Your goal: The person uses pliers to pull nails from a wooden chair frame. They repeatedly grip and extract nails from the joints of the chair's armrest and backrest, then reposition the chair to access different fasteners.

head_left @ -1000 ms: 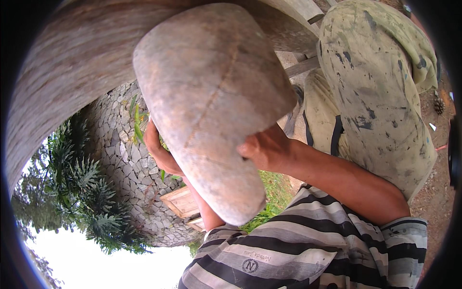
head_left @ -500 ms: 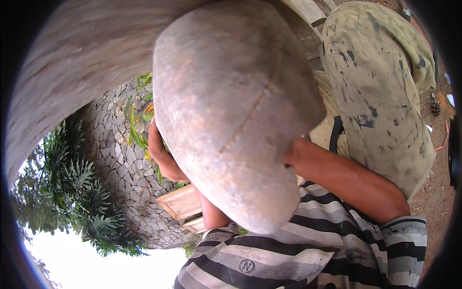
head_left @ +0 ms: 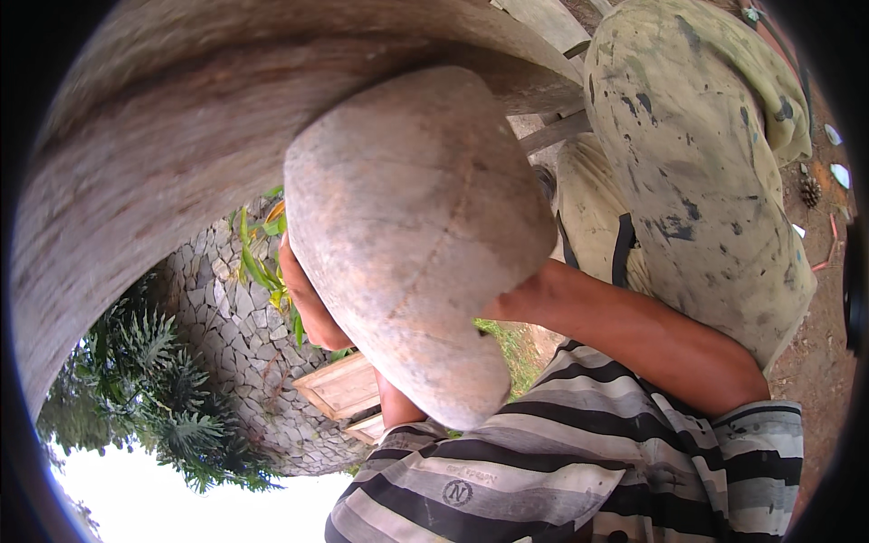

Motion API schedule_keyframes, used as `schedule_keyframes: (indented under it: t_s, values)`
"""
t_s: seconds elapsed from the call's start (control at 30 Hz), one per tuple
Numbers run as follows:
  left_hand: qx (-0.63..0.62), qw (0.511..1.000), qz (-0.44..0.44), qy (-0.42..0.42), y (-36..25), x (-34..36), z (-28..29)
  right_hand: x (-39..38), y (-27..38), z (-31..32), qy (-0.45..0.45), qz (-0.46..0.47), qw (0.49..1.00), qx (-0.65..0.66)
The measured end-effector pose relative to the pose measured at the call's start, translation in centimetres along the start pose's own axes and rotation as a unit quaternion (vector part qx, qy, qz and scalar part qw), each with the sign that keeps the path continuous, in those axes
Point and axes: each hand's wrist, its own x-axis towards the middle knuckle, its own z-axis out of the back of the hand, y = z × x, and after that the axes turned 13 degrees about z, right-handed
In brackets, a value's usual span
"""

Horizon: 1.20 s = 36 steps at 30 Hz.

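Observation:
A large, smooth, grey-brown block (head_left: 416, 208) with a rounded lower end and a thin seam-like line fills the middle of the view. I cannot make out whether it is stone or wood. My left hand (head_left: 308, 299) lies along its left edge, with the fingers hidden behind it. From the right my forearm crosses to the block's lower right side, where my right hand (head_left: 507, 303) shows only in part beside a notch; its fingers are hidden too.
A big curved brown surface (head_left: 163, 145) arches over the upper left, behind the block. Paint-stained khaki trousers (head_left: 697, 172) are at the upper right. Beyond lie stone paving (head_left: 235, 317), a wooden panel (head_left: 339, 385), leafy plants (head_left: 172, 380) and a pine cone (head_left: 809, 190) on bare soil.
The block looks smaller and lower at its top, and its lower end has shifted left. My right hand has moved left with it. Grass now shows beside the lower end.

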Motion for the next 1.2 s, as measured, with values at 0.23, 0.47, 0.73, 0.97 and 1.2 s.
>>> schedule_keyframes:
  t_s: [0.23,0.47,0.73,0.97,1.2]
  values:
    - [-0.067,0.997,0.037,0.021,-0.5,0.2,-0.3,-0.1,-0.4,-0.5,-0.005,0.003,1.000,-0.011]
    - [-0.100,0.986,0.132,0.015,-2.5,0.6,-0.5,0.3,-0.1,-0.8,0.034,-0.044,0.998,-0.008]
    - [-0.045,0.983,0.092,0.154,-4.3,1.6,0.9,-0.2,-0.2,-0.9,0.041,-0.032,0.999,0.003]
    - [-0.043,0.990,0.028,0.129,-5.3,2.6,-1.1,0.0,-2.3,0.1,0.070,-0.007,0.997,-0.035]
    - [-0.053,0.997,0.000,0.061,-4.2,3.0,-1.4,0.5,-1.8,0.2,0.187,-0.076,0.971,-0.128]
